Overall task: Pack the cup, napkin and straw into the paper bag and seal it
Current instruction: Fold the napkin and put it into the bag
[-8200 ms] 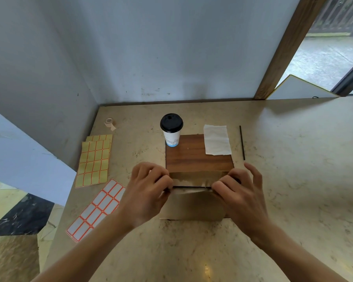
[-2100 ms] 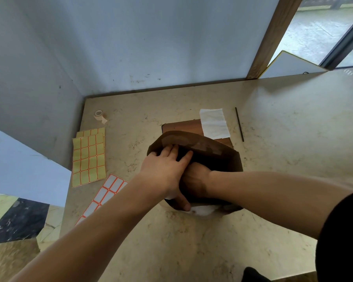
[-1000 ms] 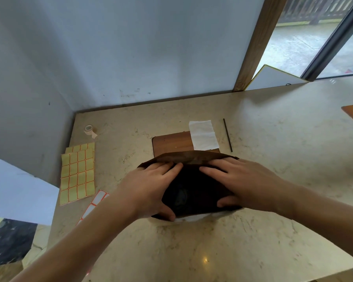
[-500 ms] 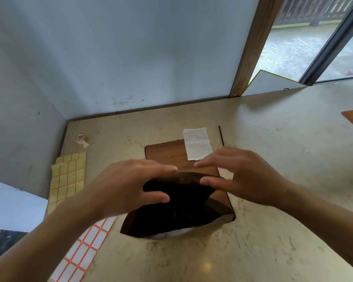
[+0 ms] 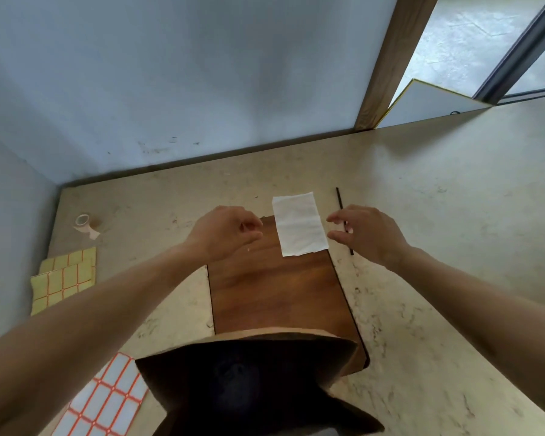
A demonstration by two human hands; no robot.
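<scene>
1. Mid-frame, an empty left hand point(image 5: 225, 232) and right hand point(image 5: 367, 234), fingers loosely spread, flank a white napkin point(image 5: 299, 224) lying partly on a wooden board point(image 5: 277, 294).
2. A black straw point(image 5: 343, 220) lies just under the right hand's fingers.
3. Best approach, likely: lift the napkin by its edges and keep it flat.
4. Bottom centre, the paper bag point(image 5: 296, 339) gapes open; its dark interior appears to hold the cup.
</scene>
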